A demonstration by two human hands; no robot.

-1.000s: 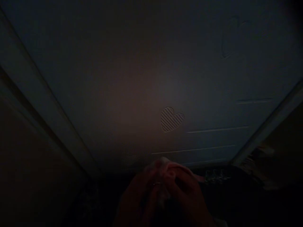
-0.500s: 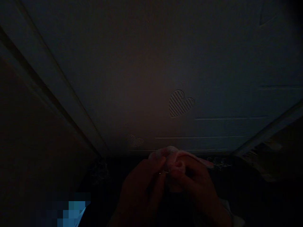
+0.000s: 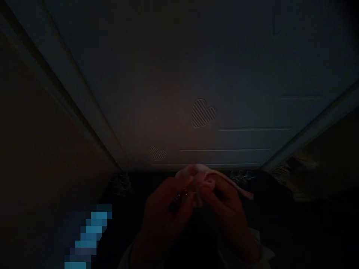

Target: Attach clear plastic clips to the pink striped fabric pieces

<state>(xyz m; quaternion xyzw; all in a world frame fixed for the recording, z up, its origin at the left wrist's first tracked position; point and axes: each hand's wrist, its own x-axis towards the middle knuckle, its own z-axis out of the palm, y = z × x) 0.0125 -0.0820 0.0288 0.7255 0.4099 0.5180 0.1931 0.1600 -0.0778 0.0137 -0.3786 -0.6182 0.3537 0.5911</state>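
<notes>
The light is very dim. A soft pink and white cloth (image 3: 206, 178) is bunched up between my two hands, with a narrow strip of it trailing off to the right. My left hand (image 3: 165, 209) is closed at the cloth's left side, thumb and fingers pinched together. Small glints of something thin and shiny (image 3: 186, 194) show between those fingers; its kind cannot be made out. My right hand (image 3: 228, 209) pinches the cloth from the right, fingers curled round a rolled fold. Light sleeves (image 3: 262, 250) show at both wrists.
Beyond my hands stands a pale door-like panel (image 3: 168, 74) with pressed hearts (image 3: 203, 113) and straight grooves. A dark wall (image 3: 42, 130) rises on the left. Dark fabric with lacy pale patterns (image 3: 121, 184) spreads below. A blue pixelated patch (image 3: 89, 235) sits at lower left.
The view has shifted, so the panel and hearts sit higher and further left. Both hands still hold the cloth; my left fingers have parted slightly, showing more of the shiny glints.
</notes>
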